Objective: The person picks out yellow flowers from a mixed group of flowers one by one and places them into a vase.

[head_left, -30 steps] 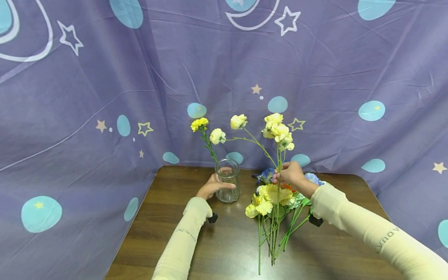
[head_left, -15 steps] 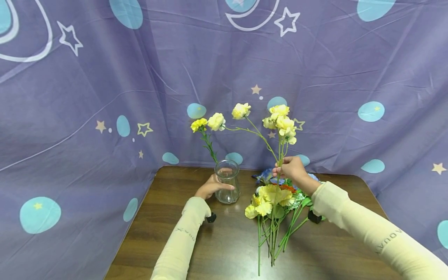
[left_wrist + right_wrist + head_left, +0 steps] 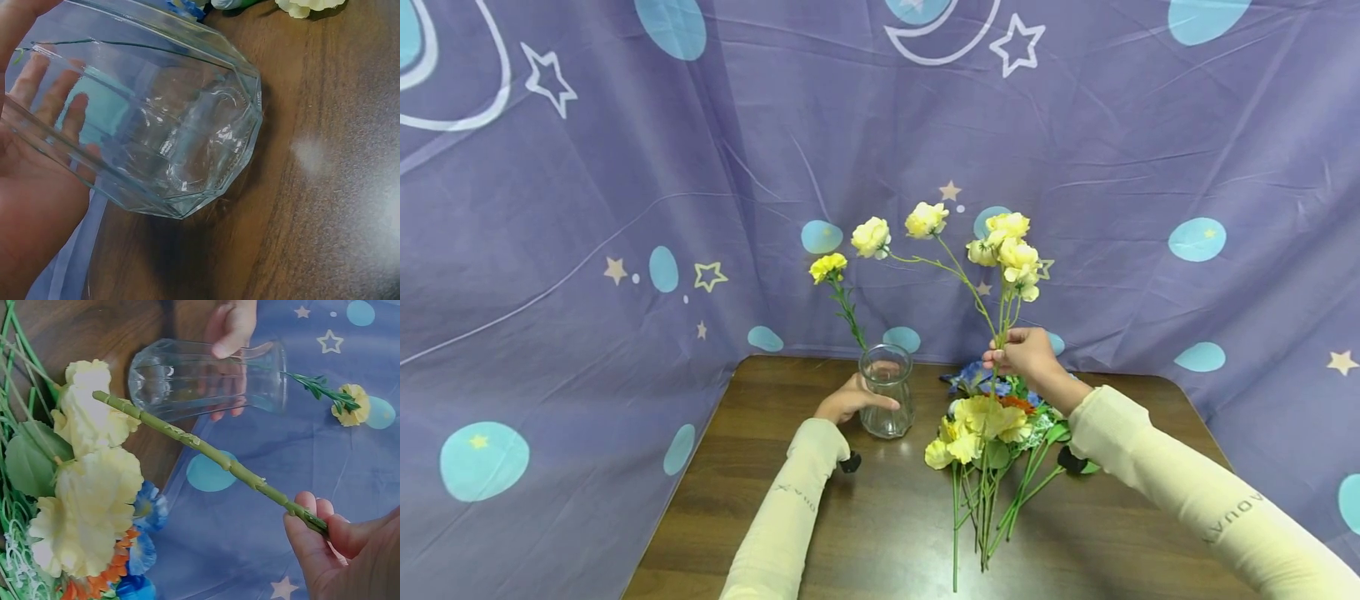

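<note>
A clear glass vase (image 3: 891, 422) stands upright on the table, with my left hand (image 3: 854, 400) wrapped around its side, thumb in front and fingers behind. One bright yellow carnation-like flower (image 3: 828, 267) leans out of its rim to the left. My right hand (image 3: 1032, 354) pinches a branching stem (image 3: 212, 452) of pale yellow blooms (image 3: 1019, 257), right of the vase. In the right wrist view the cut end of that stem hangs free of the vase, between it and the heap. The blooms are outside both wrist views.
A heap of loose flowers lies below my right hand: large yellow blooms (image 3: 981, 421), blue flowers (image 3: 970, 377), orange petals (image 3: 1017, 404) and several green stems (image 3: 985, 517) pointing toward me. A purple patterned cloth (image 3: 880, 125) hangs behind the wooden table (image 3: 760, 492).
My right hand has risen slightly and moved a little right, lifting the pale yellow blooms higher above the heap. My left hand and the vase have barely moved.
</note>
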The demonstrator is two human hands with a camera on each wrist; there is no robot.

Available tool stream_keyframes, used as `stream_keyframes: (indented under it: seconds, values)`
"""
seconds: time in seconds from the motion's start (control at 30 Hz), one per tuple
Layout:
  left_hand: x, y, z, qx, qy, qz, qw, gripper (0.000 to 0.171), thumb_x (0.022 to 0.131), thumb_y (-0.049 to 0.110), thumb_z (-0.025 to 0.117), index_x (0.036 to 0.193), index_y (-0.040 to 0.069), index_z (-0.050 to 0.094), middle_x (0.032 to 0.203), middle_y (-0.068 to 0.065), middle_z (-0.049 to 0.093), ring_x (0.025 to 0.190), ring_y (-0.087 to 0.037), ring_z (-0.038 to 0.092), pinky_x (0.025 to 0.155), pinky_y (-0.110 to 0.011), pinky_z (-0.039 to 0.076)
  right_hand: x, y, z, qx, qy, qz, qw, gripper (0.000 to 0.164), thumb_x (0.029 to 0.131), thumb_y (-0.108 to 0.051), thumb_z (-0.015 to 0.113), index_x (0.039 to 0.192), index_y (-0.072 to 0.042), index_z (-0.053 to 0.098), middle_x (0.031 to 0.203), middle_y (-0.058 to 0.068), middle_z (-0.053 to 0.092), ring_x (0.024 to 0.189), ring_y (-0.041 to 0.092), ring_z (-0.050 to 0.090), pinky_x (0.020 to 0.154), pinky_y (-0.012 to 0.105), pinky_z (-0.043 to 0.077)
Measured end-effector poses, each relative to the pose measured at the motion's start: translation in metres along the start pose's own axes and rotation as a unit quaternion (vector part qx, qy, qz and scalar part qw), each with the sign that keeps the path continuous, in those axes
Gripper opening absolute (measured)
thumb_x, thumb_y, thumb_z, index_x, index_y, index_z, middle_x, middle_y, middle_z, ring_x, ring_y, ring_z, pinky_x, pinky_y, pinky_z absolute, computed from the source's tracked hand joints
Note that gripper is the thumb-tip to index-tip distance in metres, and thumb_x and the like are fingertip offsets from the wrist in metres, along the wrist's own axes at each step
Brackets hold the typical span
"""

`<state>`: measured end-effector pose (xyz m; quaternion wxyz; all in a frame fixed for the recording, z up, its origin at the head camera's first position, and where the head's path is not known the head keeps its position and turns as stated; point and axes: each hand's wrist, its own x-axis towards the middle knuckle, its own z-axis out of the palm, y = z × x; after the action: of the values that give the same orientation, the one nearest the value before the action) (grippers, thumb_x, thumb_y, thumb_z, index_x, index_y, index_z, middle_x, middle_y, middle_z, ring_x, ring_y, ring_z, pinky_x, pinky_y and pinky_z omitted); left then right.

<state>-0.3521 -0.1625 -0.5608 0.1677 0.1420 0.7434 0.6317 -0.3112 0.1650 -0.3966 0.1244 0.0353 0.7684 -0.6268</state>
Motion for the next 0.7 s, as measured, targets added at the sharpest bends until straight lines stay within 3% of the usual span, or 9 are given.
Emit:
stream_keyframes:
  seconds: [0.17,0.5,0.7]
  values:
    - [0.000,0.000,-0.001,0.000,0.005,-0.031,0.9995,0.081,0.075,0.009,0.089,0.146,0.016,0.052,0.143,-0.009,0.060,0.132,-0.025,0.055,0.119,-0.048,0.038,0.001,-0.005,0.000,0.023,0.003,-0.010,1.000,0.028,0.097,0.009,0.056,0.125,0.013,0.056,0.075,0.000,0.075,0.071,0.010,0.075,0.083,0.033,0.064]
    - [0.004,-0.001,-0.001,-0.003,-0.001,-0.010,0.9999,0.081,0.075,0.006,0.087,0.146,0.013,0.050,0.144,-0.012,0.059,0.132,-0.027,0.056,0.118,-0.049,0.039,0.004,-0.020,0.001,0.062,0.010,-0.030,0.998,0.033,0.099,0.009,0.052,0.131,0.015,0.052,0.076,-0.001,0.074,0.072,0.010,0.075,0.080,0.030,0.063]
    - [0.002,-0.003,-0.001,0.003,0.003,-0.023,0.9997,0.082,0.075,0.009,0.088,0.147,0.013,0.050,0.144,-0.011,0.059,0.133,-0.025,0.055,0.120,-0.047,0.038,0.005,-0.029,0.004,0.064,0.020,-0.058,0.996,0.025,0.098,0.009,0.054,0.123,0.014,0.055,0.074,-0.001,0.073,0.071,0.011,0.075,0.075,0.027,0.064]
